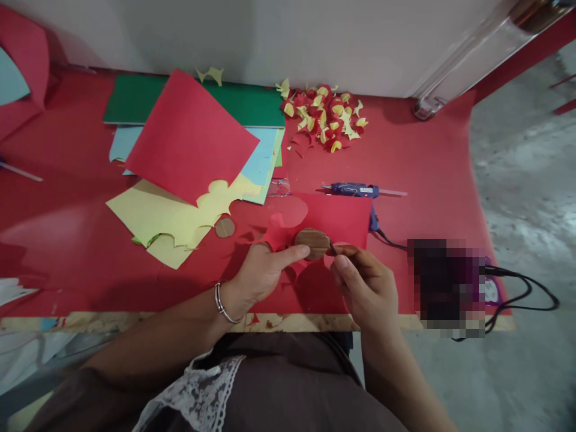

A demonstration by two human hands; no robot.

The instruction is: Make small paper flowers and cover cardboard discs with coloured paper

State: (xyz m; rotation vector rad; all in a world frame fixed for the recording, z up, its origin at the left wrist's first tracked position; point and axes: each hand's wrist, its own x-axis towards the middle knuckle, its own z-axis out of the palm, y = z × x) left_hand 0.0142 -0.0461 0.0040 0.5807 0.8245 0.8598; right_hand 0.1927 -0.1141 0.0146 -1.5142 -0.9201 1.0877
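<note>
My left hand [265, 267] presses a round piece of brown cardboard [312, 244] with its thumb, over a sheet of red paper [346, 219]. Some cut red paper [275, 231] lies at the fingers of this hand. My right hand [366, 282] is closed in a pinch on a thin dark tool [333, 247], whose end touches the right edge of the cardboard; most of the tool is hidden by the fingers. A smaller cardboard disc [225, 227] rests on the table, left of my hands.
Behind my hands lies a blue glue gun [353, 190], its cord running right. Stacked red [193, 138], yellow [153, 210] and green sheets [130, 99] are at left. Red and yellow paper pieces [324, 114] form a pile near the white wall [270, 42].
</note>
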